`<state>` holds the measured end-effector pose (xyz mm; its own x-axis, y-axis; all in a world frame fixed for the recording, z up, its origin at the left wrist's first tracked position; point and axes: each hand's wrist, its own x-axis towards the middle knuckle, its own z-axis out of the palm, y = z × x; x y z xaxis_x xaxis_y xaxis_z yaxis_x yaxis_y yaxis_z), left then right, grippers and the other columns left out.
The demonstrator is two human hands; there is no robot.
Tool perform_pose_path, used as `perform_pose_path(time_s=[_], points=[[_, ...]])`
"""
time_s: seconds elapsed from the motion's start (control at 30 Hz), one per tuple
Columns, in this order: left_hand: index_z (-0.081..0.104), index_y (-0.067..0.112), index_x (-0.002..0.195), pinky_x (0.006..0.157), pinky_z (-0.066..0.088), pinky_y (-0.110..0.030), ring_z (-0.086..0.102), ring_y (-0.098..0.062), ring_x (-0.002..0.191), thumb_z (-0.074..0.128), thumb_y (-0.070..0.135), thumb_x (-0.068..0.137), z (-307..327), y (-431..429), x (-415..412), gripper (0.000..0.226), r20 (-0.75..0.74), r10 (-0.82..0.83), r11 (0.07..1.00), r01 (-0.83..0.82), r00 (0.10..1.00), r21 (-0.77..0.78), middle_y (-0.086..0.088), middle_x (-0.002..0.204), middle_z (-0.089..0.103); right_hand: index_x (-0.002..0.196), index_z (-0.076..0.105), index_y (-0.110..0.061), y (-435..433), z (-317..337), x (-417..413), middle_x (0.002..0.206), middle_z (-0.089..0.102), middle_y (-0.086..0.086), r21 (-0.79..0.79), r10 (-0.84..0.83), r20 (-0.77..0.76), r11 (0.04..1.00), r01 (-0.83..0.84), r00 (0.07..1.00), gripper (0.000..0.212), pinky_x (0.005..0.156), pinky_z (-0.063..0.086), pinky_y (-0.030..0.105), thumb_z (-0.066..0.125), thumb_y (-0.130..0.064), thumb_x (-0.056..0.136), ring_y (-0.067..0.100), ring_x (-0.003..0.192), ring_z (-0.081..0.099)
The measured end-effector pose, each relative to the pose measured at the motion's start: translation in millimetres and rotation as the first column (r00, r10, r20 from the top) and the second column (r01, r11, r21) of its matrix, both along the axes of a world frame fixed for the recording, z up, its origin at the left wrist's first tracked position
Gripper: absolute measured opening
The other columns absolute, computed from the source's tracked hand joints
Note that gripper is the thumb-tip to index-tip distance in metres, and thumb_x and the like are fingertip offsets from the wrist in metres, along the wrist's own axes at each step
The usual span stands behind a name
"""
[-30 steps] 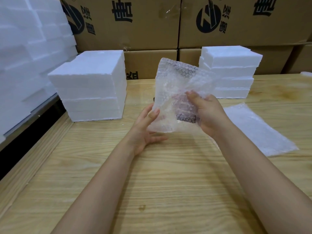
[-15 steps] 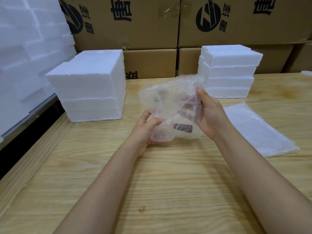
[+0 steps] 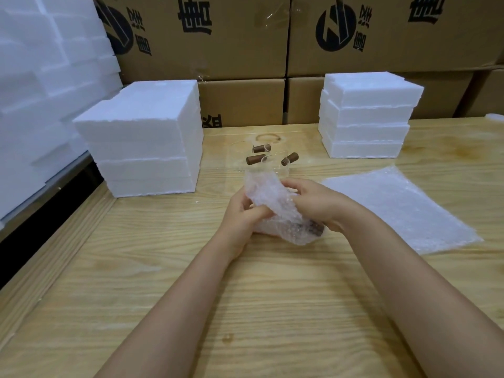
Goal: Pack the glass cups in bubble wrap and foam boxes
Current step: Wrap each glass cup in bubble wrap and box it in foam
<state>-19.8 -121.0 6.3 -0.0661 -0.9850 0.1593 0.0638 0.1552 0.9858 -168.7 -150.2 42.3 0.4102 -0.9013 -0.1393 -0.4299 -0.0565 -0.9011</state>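
- The wrapped cup (image 3: 275, 214) is held just above the counter (image 3: 272, 296) by both hands, in the middle of the scene.
- The left hand (image 3: 240, 216) is closed around the near left side of the bundle; its fingers (image 3: 257, 212) are curled in and pressed into the bubble wrap.
- The right hand (image 3: 319, 204) is laid over the top right side of the bundle, and its fingers (image 3: 296, 188) are bent down onto the wrap, so that the bundle is gripped between the two hands.
- The long axis of the bundle is tilted and runs from far left to near right. A brown handle (image 3: 313, 230) is seen through the wrap at the near right end, below the right hand.
- Which way the mouth of the cup faces cannot be told through the wrap.
- More glass cups (image 3: 259, 158) with brown handles are set on the counter just beyond the hands; their clear bodies are hard to make out.
- Flat bubble wrap sheets (image 3: 403, 211) are laid on the counter to the right of the hands.
- One stack of foam boxes (image 3: 141, 137) is placed at the far left and another foam stack (image 3: 365, 115) at the far right, both in front of the cardboard cartons (image 3: 240, 45).
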Motion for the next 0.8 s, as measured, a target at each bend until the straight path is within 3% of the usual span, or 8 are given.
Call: perform_pose_path(time_s=[0.1, 0.23, 0.33, 0.4, 0.5, 0.6, 0.67, 0.8], points=[[0.057, 0.014, 0.121, 0.082, 0.051, -0.039, 0.061, -0.027, 0.103, 0.054, 0.012, 0.070, 5.8, 1.2, -2.7, 0.051, -0.097, -0.092, 0.996, 0.089, 0.991, -0.026, -0.011, 0.113, 0.064, 0.133, 0.051, -0.028, 0.3, 3.4, 1.7, 0.126, 0.059, 0.001, -0.138, -0.111, -0.120, 0.986, 0.094, 0.986, 0.043, 0.086, 0.055, 0.040, 0.054, -0.015, 0.093, 0.021, 0.102, 0.063], [0.054, 0.031, 0.124, 0.092, 0.050, -0.041, 0.059, -0.023, 0.117, 0.055, 0.029, 0.078, 12.5, 3.5, -8.4, 0.045, -0.026, -0.100, 0.995, 0.101, 0.995, 0.019, -0.005, 0.127, 0.059, 0.131, 0.052, -0.031, 3.1, 5.3, 1.8, 0.119, 0.057, 0.000, -0.368, -0.215, -0.259, 0.923, 0.109, 0.942, 0.059, 0.063, 0.049, 0.020, 0.041, 0.003, 0.084, 0.017, 0.092, 0.059], [0.046, 0.038, 0.130, 0.092, 0.050, -0.036, 0.057, -0.014, 0.117, 0.063, 0.021, 0.081, 11.5, 0.2, -12.3, 0.055, 0.092, -0.049, 0.996, 0.042, 0.995, 0.076, 0.000, 0.128, 0.055, 0.132, 0.053, -0.028, 4.0, 1.6, 6.1, 0.133, 0.054, 0.006, -0.471, -0.284, -0.329, 0.876, 0.104, 0.901, 0.058, 0.087, 0.049, 0.034, 0.046, 0.001, 0.082, 0.024, 0.116, 0.053], [0.044, 0.031, 0.138, 0.092, 0.051, -0.041, 0.059, -0.023, 0.116, 0.056, 0.010, 0.091, 12.9, -3.7, -12.2, 0.053, 0.124, -0.028, 0.987, 0.008, 0.992, 0.158, -0.007, 0.131, 0.054, 0.129, 0.055, -0.030, 5.0, 2.2, 7.6, 0.133, 0.055, 0.006, -0.490, -0.295, -0.291, 0.863, 0.124, 0.910, 0.057, 0.089, 0.048, 0.035, 0.047, 0.000, 0.081, 0.023, 0.116, 0.053], [0.051, 0.018, 0.135, 0.094, 0.053, -0.040, 0.063, -0.023, 0.112, 0.047, -0.001, 0.091, 13.4, -7.8, -8.2, 0.049, 0.232, 0.015, 0.982, -0.058, 0.973, 0.181, -0.012, 0.127, 0.061, 0.128, 0.055, -0.032, 6.5, 11.3, 4.8, 0.124, 0.060, -0.002, -0.398, -0.131, -0.172, 0.916, 0.053, 0.976, 0.053, 0.077, 0.046, 0.015, 0.054, -0.005, 0.083, 0.009, 0.105, 0.057], [0.058, 0.028, 0.120, 0.066, 0.054, -0.018, 0.068, -0.002, 0.083, 0.047, -0.008, 0.088, 11.6, -6.5, -3.8, 0.049, 0.201, 0.124, 0.982, -0.149, 0.972, 0.118, 0.000, 0.105, 0.067, 0.136, 0.044, -0.038, 7.9, 21.7, -6.5, 0.131, 0.052, -0.005, -0.139, 0.088, -0.063, 0.986, -0.096, 0.994, 0.058, 0.089, 0.046, 0.022, 0.063, -0.017, 0.086, 0.009, 0.117, 0.053], [0.059, 0.030, 0.122, 0.057, 0.050, -0.015, 0.066, -0.002, 0.073, 0.044, -0.015, 0.083, 11.8, -5.8, -1.5, 0.061, 0.187, 0.147, 0.982, -0.166, 0.971, 0.086, -0.001, 0.102, 0.065, 0.141, 0.036, -0.040, 7.3, 24.6, -14.8, 0.136, 0.045, -0.005, -0.035, 0.114, -0.094, 0.992, -0.117, 0.989, 0.064, 0.086, 0.040, 0.019, 0.063, -0.023, 0.086, 0.007, 0.124, 0.044], [0.061, 0.031, 0.117, 0.063, 0.055, -0.022, 0.068, -0.006, 0.077, 0.040, -0.019, 0.077, 9.6, -3.1, -4.0, 0.068, 0.153, 0.182, 0.982, -0.186, 0.971, 0.017, -0.008, 0.102, 0.068, 0.123, 0.054, -0.024, 7.9, 20.3, -13.9, 0.093, 0.067, -0.016, 0.015, 0.108, -0.159, 0.994, -0.107, 0.981, 0.039, 0.063, 0.046, 0.017, 0.062, -0.017, 0.086, -0.002, 0.077, 0.060]])
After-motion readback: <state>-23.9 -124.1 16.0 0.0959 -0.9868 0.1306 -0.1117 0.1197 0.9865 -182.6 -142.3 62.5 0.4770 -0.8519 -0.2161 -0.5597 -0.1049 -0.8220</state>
